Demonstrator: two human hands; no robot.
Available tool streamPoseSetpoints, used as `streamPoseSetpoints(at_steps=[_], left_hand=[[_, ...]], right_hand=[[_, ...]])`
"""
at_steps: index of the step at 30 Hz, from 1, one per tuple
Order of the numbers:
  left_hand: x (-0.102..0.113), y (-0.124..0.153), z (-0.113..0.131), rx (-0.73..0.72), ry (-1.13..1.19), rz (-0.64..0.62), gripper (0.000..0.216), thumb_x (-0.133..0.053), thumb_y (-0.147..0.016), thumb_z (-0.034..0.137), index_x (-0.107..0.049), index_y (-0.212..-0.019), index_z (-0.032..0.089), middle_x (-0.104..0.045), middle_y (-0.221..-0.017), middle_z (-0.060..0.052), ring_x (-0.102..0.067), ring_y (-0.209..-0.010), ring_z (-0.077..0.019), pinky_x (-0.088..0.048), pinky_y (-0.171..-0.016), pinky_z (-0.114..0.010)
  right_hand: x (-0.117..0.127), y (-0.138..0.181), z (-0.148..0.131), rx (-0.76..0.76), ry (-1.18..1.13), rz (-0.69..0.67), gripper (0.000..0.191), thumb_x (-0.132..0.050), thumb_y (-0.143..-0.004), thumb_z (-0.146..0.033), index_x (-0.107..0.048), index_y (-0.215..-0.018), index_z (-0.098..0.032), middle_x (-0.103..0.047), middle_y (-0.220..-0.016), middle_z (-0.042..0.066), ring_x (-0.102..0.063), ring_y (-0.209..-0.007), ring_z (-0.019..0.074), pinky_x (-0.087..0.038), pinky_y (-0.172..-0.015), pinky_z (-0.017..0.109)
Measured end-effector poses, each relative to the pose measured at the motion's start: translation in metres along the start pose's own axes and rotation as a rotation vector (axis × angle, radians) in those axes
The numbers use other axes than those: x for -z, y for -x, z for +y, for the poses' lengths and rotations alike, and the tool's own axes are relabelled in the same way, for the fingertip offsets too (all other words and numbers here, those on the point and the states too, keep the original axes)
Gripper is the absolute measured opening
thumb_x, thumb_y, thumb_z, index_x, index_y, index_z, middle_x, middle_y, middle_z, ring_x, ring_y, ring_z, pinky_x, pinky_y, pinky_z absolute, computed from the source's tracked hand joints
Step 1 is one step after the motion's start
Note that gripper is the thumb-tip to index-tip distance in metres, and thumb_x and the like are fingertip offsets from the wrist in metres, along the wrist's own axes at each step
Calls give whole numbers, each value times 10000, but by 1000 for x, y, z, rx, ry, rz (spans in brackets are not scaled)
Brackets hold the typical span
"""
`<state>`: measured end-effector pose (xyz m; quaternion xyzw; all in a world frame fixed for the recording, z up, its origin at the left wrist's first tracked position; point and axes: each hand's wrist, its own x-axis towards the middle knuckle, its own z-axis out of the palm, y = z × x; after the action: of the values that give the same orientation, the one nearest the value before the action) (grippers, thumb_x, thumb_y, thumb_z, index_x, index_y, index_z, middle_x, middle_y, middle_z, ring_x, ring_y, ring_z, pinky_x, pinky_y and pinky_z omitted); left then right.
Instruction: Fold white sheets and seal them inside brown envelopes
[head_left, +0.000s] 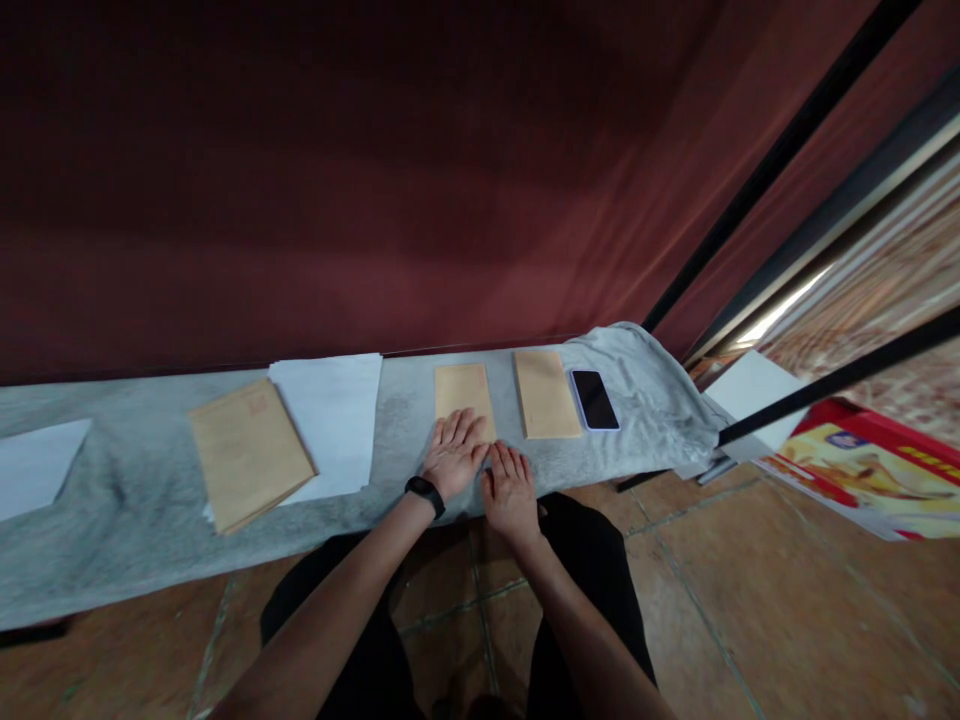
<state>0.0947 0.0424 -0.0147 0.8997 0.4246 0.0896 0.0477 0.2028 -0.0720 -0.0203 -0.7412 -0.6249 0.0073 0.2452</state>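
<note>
My left hand (454,452) lies flat, fingers stretched out, on the near end of a small brown envelope (463,391) on the grey cloth-covered table (135,500). A black band is on that wrist. My right hand (510,490) rests flat beside it at the table's near edge, fingers together and extended, touching the cloth just below the envelope. Neither hand grips anything. A second small brown envelope (545,393) lies to the right.
A black phone (594,399) lies right of the second envelope. A large brown envelope (247,452) rests partly on white sheets (334,420) at left, more white paper (37,465) at far left. Black poles, a white sheet and a red printed banner (862,465) stand right.
</note>
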Motion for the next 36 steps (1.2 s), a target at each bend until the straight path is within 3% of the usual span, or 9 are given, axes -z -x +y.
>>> streamPoseSetpoints(at_steps=[4,9,13,16,22,27,33,36], left_hand=[[2,15,-6,18,18,8,569,-327,-1033,446,-406,-1558,243,-328,-1664,-63,-252,-1552,-275,-176,-1267,-518],[4,33,-14,43,15,26,589,-304,-1036,449,-386,-1569,212,-348,-1652,-72,-258,-1550,-269,-206,-1263,-499],[5,37,-15,51,21,22,603,-295,-1036,435,-384,-1567,163,-348,-1648,-97,-274,-1544,-273,-212,-1264,-487],[7,38,-13,56,36,25,609,-303,-1033,434,-385,-1565,149,-362,-1639,-107,-275,-1544,-269,-202,-1268,-482],[5,38,-12,69,69,55,597,-332,-1026,439,-392,-1563,184,-371,-1638,-83,-268,-1547,-254,-190,-1271,-467],[6,39,-11,73,68,57,609,-363,-1015,421,-380,-1567,164,-361,-1642,-95,-257,-1551,-260,-180,-1276,-464],[6,40,-10,61,102,62,598,-394,-1009,345,-361,-1568,135,-367,-1635,-136,-263,-1548,-275,-188,-1274,-489],[6,35,-13,78,213,94,634,-428,-1012,378,-299,-1588,145,-269,-1675,-150,-222,-1559,-283,-236,-1262,-495]], right_hand=[[7,-10,5,-52,-20,-18,421,-471,-1000,-228,-586,-1401,-166,-612,-1426,140,-552,-1284,284,-385,-1098,463],[14,-28,12,-147,-56,-56,398,-507,-966,-185,-609,-1344,-117,-693,-1188,169,-646,-1083,271,-480,-948,378],[13,-46,18,-256,-283,-115,216,-556,-913,-159,-720,-1054,-163,-731,-966,123,-684,-918,244,-507,-846,324],[11,-58,24,-297,-415,-147,160,-565,-897,-159,-713,-861,-209,-737,-837,73,-685,-822,214,-510,-793,302],[4,-68,33,-413,-636,-167,58,-613,-848,-229,-651,-810,-209,-719,-762,27,-692,-764,184,-543,-738,291],[-4,-65,17,-533,-963,-267,131,-593,-864,-358,-567,-852,-230,-689,-709,-13,-699,-610,174,-581,-574,294],[0,-61,7,-591,-1257,-295,266,-736,-746,-416,-577,-840,-224,-689,-723,-19,-725,-655,187,-621,-676,345],[4,-62,10,-607,-1338,-259,347,-785,-693,-463,-582,-832,-217,-697,-728,-11,-726,-675,193,-617,-693,347]])
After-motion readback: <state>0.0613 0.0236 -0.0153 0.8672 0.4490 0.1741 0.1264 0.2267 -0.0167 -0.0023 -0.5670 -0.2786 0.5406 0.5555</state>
